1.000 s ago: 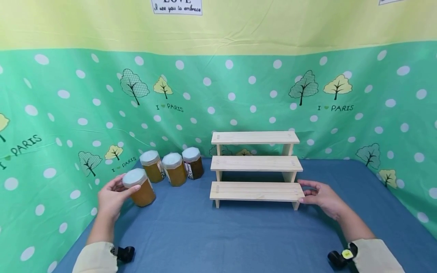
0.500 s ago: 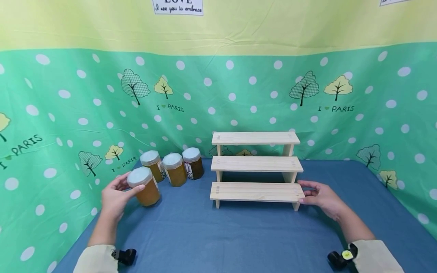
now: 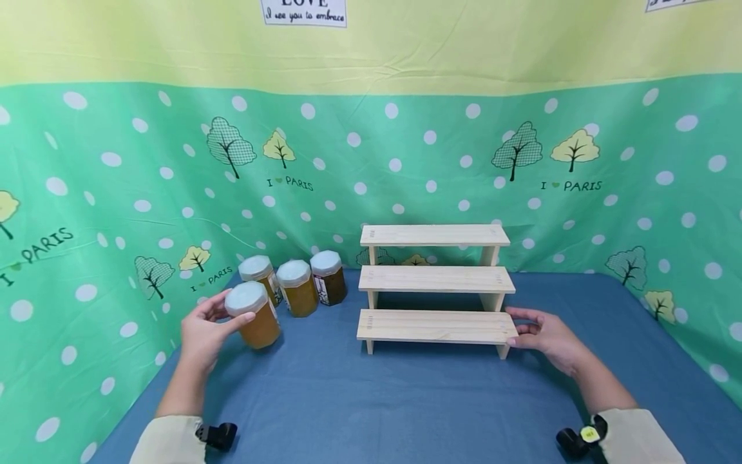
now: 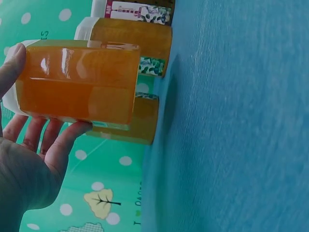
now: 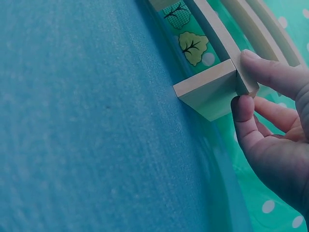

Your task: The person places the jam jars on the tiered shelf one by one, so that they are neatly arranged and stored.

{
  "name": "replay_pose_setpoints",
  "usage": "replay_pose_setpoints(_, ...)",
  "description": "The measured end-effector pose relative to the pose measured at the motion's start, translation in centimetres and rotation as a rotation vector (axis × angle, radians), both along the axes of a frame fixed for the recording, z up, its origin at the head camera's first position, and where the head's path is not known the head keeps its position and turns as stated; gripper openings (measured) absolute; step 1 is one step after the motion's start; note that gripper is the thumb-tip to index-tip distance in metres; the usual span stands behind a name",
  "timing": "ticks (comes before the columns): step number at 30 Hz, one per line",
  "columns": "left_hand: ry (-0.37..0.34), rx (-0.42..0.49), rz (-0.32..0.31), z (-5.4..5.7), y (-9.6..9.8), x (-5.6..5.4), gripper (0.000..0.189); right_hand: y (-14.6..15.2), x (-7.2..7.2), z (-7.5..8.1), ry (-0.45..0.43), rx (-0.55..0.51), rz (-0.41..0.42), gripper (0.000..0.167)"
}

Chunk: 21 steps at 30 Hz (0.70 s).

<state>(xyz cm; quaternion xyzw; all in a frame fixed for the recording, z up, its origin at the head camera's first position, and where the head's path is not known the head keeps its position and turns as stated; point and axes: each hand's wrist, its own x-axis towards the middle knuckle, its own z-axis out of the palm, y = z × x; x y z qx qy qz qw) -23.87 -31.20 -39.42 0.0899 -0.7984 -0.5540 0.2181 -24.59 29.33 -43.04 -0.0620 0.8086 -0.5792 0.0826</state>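
Well left of the wooden rack [image 3: 437, 278] and nearer than it, wears a pale left sleeve [image 3: 168, 441] with a black device [image 3: 217, 437] at the wrist. Farther in, grips an amber jar [image 3: 261, 327] with the left hand [image 3: 203, 335], pinching it between a thumb near the pale lid [image 3: 246, 298] and fingers round the far side. Holds this amber jar left of the rack, roughly level with its bottom shelf [image 3: 437, 325], base lifted clear of the blue cloth [image 3: 371, 406]. Just behind the amber jar, left of the rack and partly covered from view: a labelled jar [image 3: 269, 287]. Next toward the rack: a golden jar [image 3: 300, 299], upright beside it. Nearest the rack, on its left side: a dark brown jar [image 3: 333, 287], upright, with a label too small to read. Behind the rack: a dotted green curtain [image 3: 394, 145] with a yellow upper band. At the rack's right end, pinches the bottom shelf with the right hand [image 3: 547, 338], with thumb against the front corner and fingers bent round the shelf's end. Right of the rack and nearer than it, wears a pale right sleeve [image 3: 640, 435] and a second black device [image 3: 574, 441] with a yellow spot.
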Motion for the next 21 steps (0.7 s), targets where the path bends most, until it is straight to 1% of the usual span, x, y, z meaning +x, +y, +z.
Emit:
replay_pose_setpoints(5, 0.006, -0.006, -0.015, 0.0, 0.5, -0.1, 0.071, 0.0, 0.0, 0.0, 0.0, -0.002, -0.008, 0.082)
replay_pose_setpoints(13, -0.021, -0.014, -0.035, 0.2, 1.6, -0.2, 0.072, -0.1, 0.1, -0.1, 0.002, -0.023, -0.003, 0.081)
replay_pose_setpoints(21, -0.012, -0.006, -0.059, 0.4, 2.7, -0.5, 0.072, -0.1, 0.1, -0.1, -0.004, -0.022, -0.009, 0.081)
